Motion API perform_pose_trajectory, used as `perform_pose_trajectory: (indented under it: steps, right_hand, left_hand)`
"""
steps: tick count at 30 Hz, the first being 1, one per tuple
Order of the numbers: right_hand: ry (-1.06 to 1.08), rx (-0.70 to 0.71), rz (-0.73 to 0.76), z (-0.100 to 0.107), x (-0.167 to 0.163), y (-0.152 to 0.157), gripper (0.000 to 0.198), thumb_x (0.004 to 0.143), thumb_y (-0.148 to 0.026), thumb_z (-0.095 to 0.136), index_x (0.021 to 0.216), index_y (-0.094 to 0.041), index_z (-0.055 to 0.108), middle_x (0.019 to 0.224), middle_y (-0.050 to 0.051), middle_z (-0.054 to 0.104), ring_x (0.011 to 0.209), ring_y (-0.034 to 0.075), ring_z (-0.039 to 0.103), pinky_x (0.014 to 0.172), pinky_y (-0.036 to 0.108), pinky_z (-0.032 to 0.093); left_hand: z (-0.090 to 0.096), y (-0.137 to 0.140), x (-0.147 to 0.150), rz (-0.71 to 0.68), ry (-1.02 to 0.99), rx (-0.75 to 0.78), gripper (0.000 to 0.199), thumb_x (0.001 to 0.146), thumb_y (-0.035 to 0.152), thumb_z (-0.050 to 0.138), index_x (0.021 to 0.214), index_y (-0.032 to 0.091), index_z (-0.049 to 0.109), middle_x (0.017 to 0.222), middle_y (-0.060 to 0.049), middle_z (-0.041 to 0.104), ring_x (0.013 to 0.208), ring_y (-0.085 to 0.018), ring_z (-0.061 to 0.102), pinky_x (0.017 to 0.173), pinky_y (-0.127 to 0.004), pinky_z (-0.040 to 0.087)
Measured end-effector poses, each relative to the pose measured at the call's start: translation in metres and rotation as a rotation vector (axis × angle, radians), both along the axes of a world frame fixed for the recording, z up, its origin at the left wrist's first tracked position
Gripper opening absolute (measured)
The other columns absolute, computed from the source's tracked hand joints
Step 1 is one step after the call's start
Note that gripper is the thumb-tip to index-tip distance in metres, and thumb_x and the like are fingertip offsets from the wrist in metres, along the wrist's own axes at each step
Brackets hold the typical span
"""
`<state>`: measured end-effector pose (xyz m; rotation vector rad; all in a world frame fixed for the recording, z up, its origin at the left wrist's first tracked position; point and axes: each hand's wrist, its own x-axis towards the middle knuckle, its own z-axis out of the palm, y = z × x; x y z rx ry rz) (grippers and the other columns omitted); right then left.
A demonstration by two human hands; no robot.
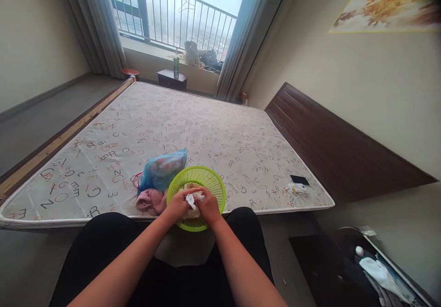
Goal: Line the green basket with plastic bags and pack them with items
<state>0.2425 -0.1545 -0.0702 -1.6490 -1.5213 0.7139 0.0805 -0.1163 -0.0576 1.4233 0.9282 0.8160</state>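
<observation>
A round lime-green plastic basket (220, 185) with slotted sides sits at the mattress's near edge, in front of my knees. Over it, my left hand (178, 205) and my right hand (209, 207) are close together, fingers closed on a crumpled white piece (190, 200), thin like plastic or tissue. Beneath them, partly hidden, a pale cream bundle (191, 213) lies inside the basket. To the left, a blue plastic bag (160, 171) with something reddish inside rests against the rim. A pink fluffy cloth (150, 202) lies just below that bag.
The letter-printed mattress (200, 127) stretches toward the window. A dark phone (299, 179) and a white charger with cable (296, 189) lie at its right. The dark headboard (320, 150) stands along the right wall. A nightstand (172, 79) carries a green glass (176, 67).
</observation>
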Motion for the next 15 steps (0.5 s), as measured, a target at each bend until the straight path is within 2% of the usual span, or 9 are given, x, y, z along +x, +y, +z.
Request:
perform_pose_trajectory:
  steps: [2, 6, 10, 15]
  right_hand:
    - [0.024, 0.016, -0.002, -0.001, 0.001, 0.001, 0.037, 0.078, -0.016, 0.059, 0.112, -0.025, 0.069, 0.108, 0.003, 0.075, 0.101, 0.023, 0.069, 0.095, 0.036, 0.053]
    - [0.057, 0.028, -0.003, -0.003, 0.003, 0.002, 0.035, 0.076, -0.015, 0.058, 0.108, -0.024, 0.069, 0.107, 0.003, 0.075, 0.102, 0.023, 0.069, 0.096, 0.036, 0.053]
    - [0.041, 0.027, 0.010, -0.002, 0.002, 0.003, 0.030, 0.080, -0.020, 0.061, 0.108, -0.025, 0.070, 0.103, 0.003, 0.075, 0.098, 0.023, 0.069, 0.092, 0.036, 0.053]
    - [0.046, 0.026, 0.032, 0.004, 0.000, 0.002, 0.024, 0.083, -0.024, 0.063, 0.105, -0.024, 0.070, 0.103, 0.003, 0.076, 0.095, 0.023, 0.069, 0.090, 0.036, 0.053]
  left_hand:
    - [0.005, -0.001, 0.000, -0.028, -0.005, 0.027, 0.048, 0.078, 0.029, 0.072, 0.125, 0.020, 0.078, 0.115, -0.011, 0.079, 0.098, -0.027, 0.074, 0.087, -0.038, 0.059]
    - [0.009, 0.000, 0.000, -0.041, -0.036, 0.101, 0.048, 0.077, 0.030, 0.076, 0.125, 0.021, 0.077, 0.127, -0.011, 0.075, 0.113, -0.028, 0.071, 0.100, -0.040, 0.055]
    - [-0.001, 0.000, 0.003, 0.080, -0.013, 0.109, 0.038, 0.078, 0.032, 0.075, 0.113, 0.019, 0.080, 0.119, -0.012, 0.077, 0.110, -0.029, 0.071, 0.101, -0.043, 0.054]
    - [-0.010, -0.002, 0.005, 0.207, 0.045, 0.137, 0.033, 0.078, 0.029, 0.070, 0.108, 0.019, 0.079, 0.116, -0.012, 0.077, 0.109, -0.028, 0.070, 0.100, -0.045, 0.054]
